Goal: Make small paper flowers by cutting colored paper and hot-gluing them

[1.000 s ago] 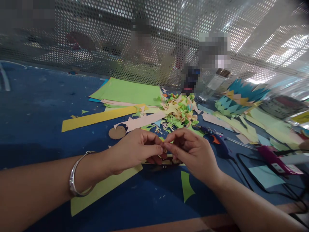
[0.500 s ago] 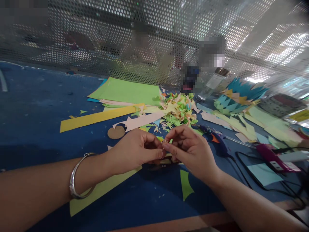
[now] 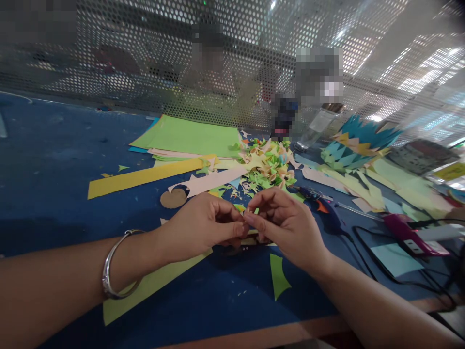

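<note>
My left hand (image 3: 207, 220) and my right hand (image 3: 286, 225) meet at the fingertips over the front of the table. Both are closed in a pinch around a small, pale piece, perhaps paper, mostly hidden by the fingers. Below them lies a dark, flat object (image 3: 245, 249), largely covered. A long pale-green paper strip (image 3: 156, 288) runs under my left wrist. Near my right hand rests a green paper scrap (image 3: 279, 277) with curved edges. Just beyond the fingers is a heap of small cut and curled paper pieces (image 3: 271, 162).
Coloured sheets (image 3: 196, 135), a yellow strip (image 3: 145, 179) and a cardboard disc (image 3: 173, 198) lie left. On the right are a blue glue gun (image 3: 330, 215), a purple power strip (image 3: 410, 235) with cables, a paper crown (image 3: 358, 145) and a bottle (image 3: 317, 126). A perforated metal screen (image 3: 145, 92) stands behind.
Both hands keep the same pinch with hardly any finger movement. The whole view has shifted very slightly.
</note>
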Action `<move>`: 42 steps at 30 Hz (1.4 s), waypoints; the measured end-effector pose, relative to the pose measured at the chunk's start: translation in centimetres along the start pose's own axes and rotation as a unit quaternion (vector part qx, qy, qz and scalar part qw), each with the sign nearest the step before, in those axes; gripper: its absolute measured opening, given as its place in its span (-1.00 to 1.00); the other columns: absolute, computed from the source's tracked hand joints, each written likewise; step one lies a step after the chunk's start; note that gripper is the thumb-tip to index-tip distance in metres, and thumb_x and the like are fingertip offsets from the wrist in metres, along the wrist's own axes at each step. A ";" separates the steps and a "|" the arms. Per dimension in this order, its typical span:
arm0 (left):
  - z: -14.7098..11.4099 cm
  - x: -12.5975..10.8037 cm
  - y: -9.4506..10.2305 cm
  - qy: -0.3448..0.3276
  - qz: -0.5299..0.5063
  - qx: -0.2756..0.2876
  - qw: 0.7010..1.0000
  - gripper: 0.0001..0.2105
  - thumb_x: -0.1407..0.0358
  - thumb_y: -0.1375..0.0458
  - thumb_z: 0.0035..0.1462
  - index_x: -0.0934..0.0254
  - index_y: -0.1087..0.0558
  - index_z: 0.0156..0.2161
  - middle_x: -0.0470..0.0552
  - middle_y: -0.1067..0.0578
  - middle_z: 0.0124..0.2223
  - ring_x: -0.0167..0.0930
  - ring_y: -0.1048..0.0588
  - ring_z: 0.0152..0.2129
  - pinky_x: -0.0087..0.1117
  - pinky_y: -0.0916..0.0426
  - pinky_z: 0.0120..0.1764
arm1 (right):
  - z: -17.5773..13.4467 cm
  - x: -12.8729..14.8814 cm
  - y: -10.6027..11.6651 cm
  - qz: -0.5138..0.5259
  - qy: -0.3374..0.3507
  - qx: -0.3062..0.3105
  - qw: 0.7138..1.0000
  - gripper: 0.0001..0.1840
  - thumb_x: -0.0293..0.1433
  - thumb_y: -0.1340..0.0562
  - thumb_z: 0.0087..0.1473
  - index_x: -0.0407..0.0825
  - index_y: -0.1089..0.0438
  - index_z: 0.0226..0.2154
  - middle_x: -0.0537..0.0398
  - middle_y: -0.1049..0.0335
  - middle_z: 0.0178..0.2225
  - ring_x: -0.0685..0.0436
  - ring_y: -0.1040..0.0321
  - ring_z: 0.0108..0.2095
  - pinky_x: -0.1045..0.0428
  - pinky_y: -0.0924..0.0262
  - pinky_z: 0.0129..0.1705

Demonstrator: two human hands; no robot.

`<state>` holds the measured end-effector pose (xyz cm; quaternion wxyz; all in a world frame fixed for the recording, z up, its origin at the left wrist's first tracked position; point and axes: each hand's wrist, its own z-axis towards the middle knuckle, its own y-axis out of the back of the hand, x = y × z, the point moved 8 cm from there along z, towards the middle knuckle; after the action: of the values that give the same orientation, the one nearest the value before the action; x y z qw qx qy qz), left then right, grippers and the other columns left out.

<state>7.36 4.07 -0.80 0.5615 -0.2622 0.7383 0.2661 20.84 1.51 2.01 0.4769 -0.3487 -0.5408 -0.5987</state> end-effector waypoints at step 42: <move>-1.3 -2.6 1.3 -0.123 0.235 -0.118 0.957 -0.78 0.22 -0.17 0.13 0.27 -0.61 -0.40 -0.08 -0.55 -0.50 -0.47 -0.46 -0.55 -0.51 -0.24 -0.50 | 0.0 -0.4 -0.5 -0.047 -0.005 0.026 0.999 -0.79 -0.20 -0.32 0.17 -0.01 -0.48 -0.32 0.21 -0.33 -0.54 0.08 -0.25 -0.61 0.13 -0.18 -0.57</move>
<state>6.22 4.35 2.12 0.5347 -0.1110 0.6676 0.5060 20.52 1.52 1.52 0.4547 -0.3136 -0.5738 -0.6046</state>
